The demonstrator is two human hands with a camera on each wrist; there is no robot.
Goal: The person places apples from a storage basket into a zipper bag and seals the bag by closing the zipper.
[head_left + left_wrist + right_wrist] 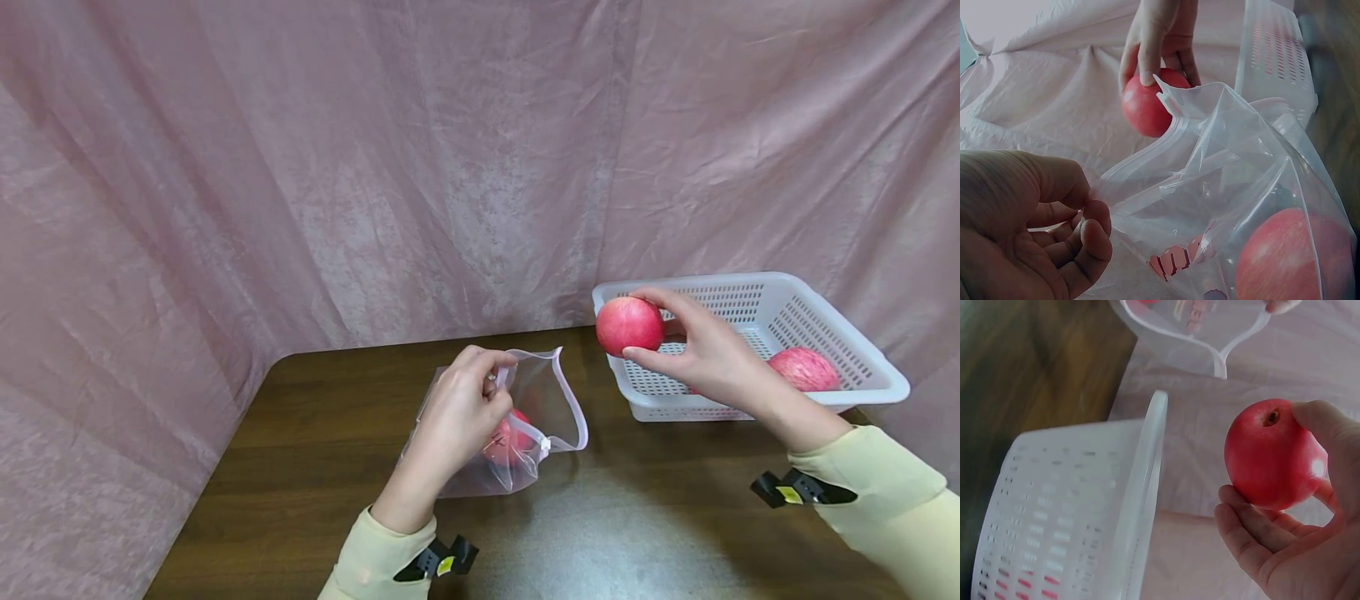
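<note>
- The right hand (701,350) grips the held apple (628,326) between thumb and curled fingers; in the right wrist view the thumb lies close beside the hollow at the apple's end.
- The held apple sits out at the fingertips, and much of its skin faces away from the palm.
- The left hand (459,412) pinches the edge of the clear zip bag (480,483) at its mouth, thumb against fingers.
- The bagged apple (508,439) lies inside the zip bag, just beyond the left hand and apart from its fingers.
- The zip bag's mouth gapes to the right; the white slider (545,448) sits on its near rim.
- In the head view the held apple overlaps the left rim of the white basket (675,413), apart from the zip bag.
- The basket apple (806,369) lies at the basket's right end.
- A strip of brown table (315,450) separates bag and basket, with a wider stretch in front.
- A pink curtain (450,167) hangs right along the table's far edge, close behind the basket.
</note>
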